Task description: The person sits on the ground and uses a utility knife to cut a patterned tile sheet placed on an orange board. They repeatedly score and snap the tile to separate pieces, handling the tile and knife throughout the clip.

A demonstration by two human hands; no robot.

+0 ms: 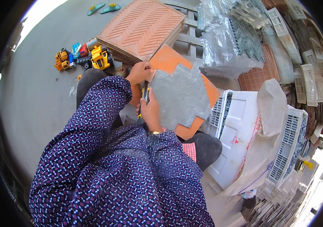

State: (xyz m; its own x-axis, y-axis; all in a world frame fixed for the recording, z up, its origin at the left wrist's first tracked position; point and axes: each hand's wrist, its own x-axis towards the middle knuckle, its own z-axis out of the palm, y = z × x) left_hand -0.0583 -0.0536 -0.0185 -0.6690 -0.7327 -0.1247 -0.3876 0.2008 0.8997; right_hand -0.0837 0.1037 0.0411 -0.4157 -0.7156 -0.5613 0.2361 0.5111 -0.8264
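Observation:
A grey mesh-backed sheet (182,94) with stepped, zigzag edges lies on an orange board (188,131) over my lap. My left hand (140,72) is closed at the sheet's upper left corner, its fingertips pinching a small edge piece of mesh (151,76). Just below it, my right hand (151,110) wraps around a yellow and black utility knife (143,103). The knife's front end points up toward the mesh by my left fingers. Whether the blade touches the mesh is too small to tell.
Beyond the board rises a stack of terracotta herringbone-patterned moulds (142,28). Plastic-wrapped mosaic sheets (233,41) stand at the far right, near white plastic crates (288,140) and a white foam box (233,132). Toy trucks (100,57) and green slippers (110,8) lie on the floor at left.

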